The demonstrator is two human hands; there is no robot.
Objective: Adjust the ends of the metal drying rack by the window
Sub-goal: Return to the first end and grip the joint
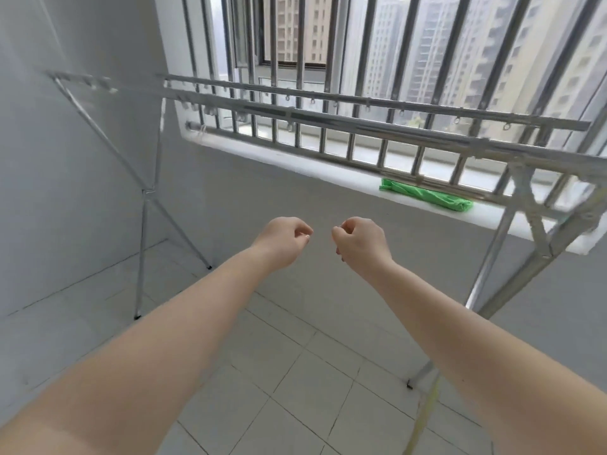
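1. The metal drying rack (328,116) is seen standing along the barred window (361,44), rails running left to right above the tiled floor (295,372), with one X-frame end at the left (144,192) by the wall and the other at the right (538,218).
2. Both arms are held out in front, below the rails and well apart from them. Nothing of the rack is touched.
3. The left hand (282,241) is loosely curled, fingertips drawn toward the thumb. The right hand (359,241) is curled the same way. No object is seen pinched in either (a thin thread could be missed at this resolution).
4. Handling, as judged: thin tubular metal, so stiff and probably light; smooth finish, so likely slippery under bare skin. Sliding joints at the rail ends may stick or pinch.
5. A grip is best taken on the end uprights or the outer rail tips, not mid-span, where the small hanging rings (456,120) would be fouled.
6. A green cloth (427,195) is lying on the sill behind the right end; it looks clear of the frame.
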